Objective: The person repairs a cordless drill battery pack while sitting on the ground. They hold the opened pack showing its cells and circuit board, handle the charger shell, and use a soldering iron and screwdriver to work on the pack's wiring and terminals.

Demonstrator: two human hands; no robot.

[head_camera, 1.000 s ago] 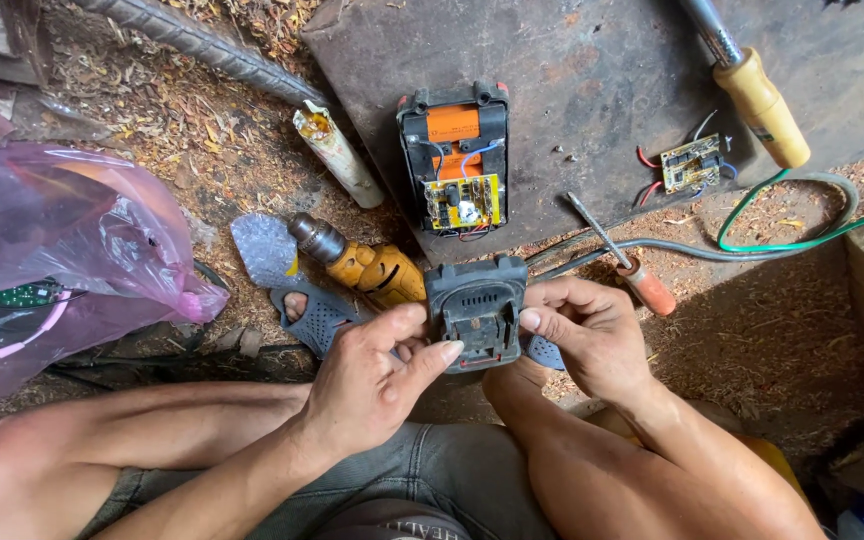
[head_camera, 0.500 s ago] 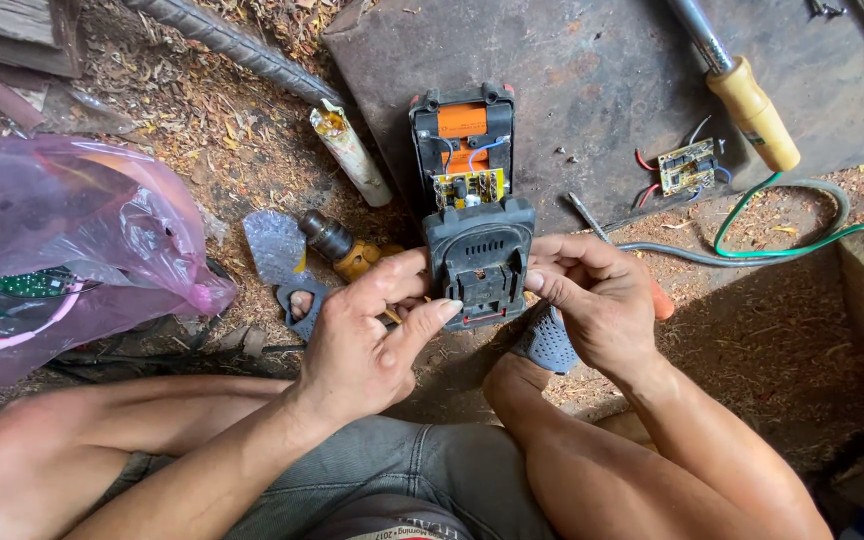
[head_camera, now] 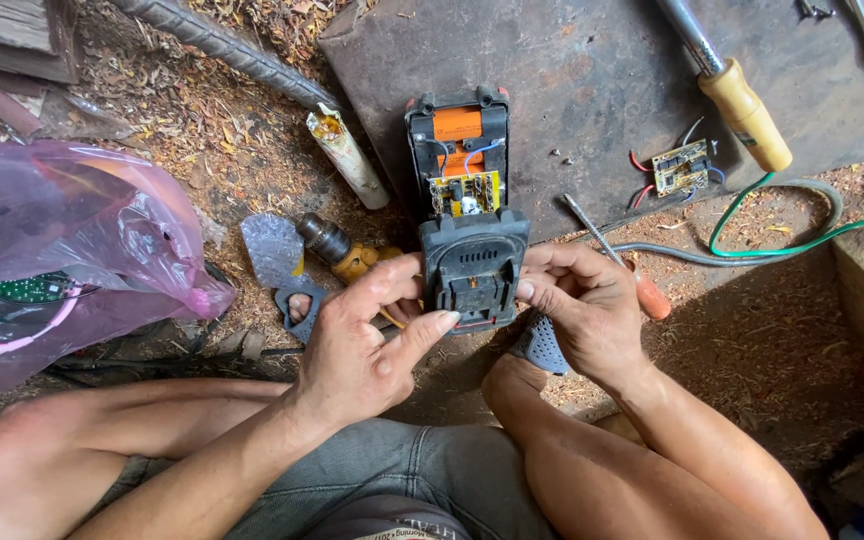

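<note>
Hands meet on a dark grey plastic battery-pack cover (head_camera: 474, 268), held just above the person's lap and just below the opened battery pack (head_camera: 459, 150) that lies on the dark slab (head_camera: 572, 90); the left hand (head_camera: 362, 345) pinches the cover's left edge with thumb and fingers closed on it; the right hand (head_camera: 577, 305) grips the right edge the same way; the cover looks like a stiff, light moulded shell, smooth on its faces, so its ribbed side edges seem the surest hold; the open pack, with its orange cell block and bare circuit board showing thin wires, looks heavier and more delicate; it would best be taken by its outer casing; a screwdriver (head_camera: 612, 255) lies beside the right hand.
</note>
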